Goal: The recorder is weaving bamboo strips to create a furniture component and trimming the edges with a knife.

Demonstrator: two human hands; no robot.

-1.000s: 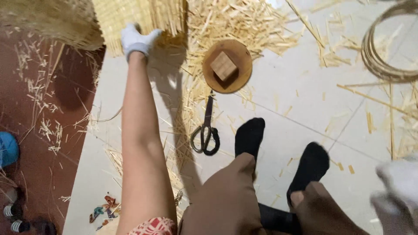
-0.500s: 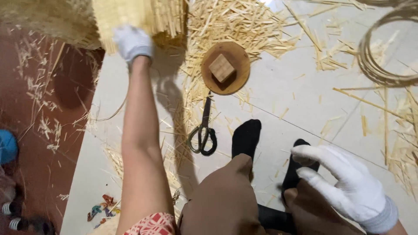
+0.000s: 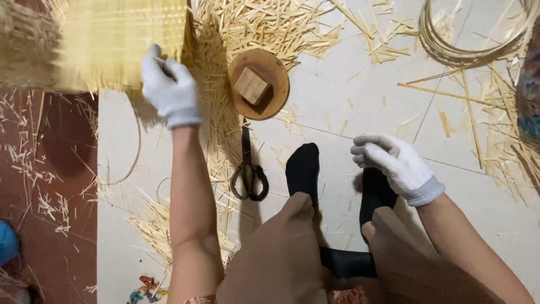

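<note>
Both gloved hands over a straw-strewn floor, one gripping woven work.

Left hand (image 3: 169, 87) reaches forward and grips the lower edge of a blurred woven bamboo mat (image 3: 121, 39); right hand (image 3: 394, 163) hangs loosely curled, holding nothing, just above a black-socked foot (image 3: 376, 188); between the hands lie dark scissors (image 3: 248, 174) and, further forward, a round wooden disc (image 3: 260, 84) bearing a small wooden block (image 3: 251, 85); coiled bamboo strips (image 3: 467, 39) sit well beyond the right hand.

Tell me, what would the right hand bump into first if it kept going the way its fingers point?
Probably the black sock on the nearer foot: the right hand points left, just above the feet. Its height above the sock is unclear.
</note>
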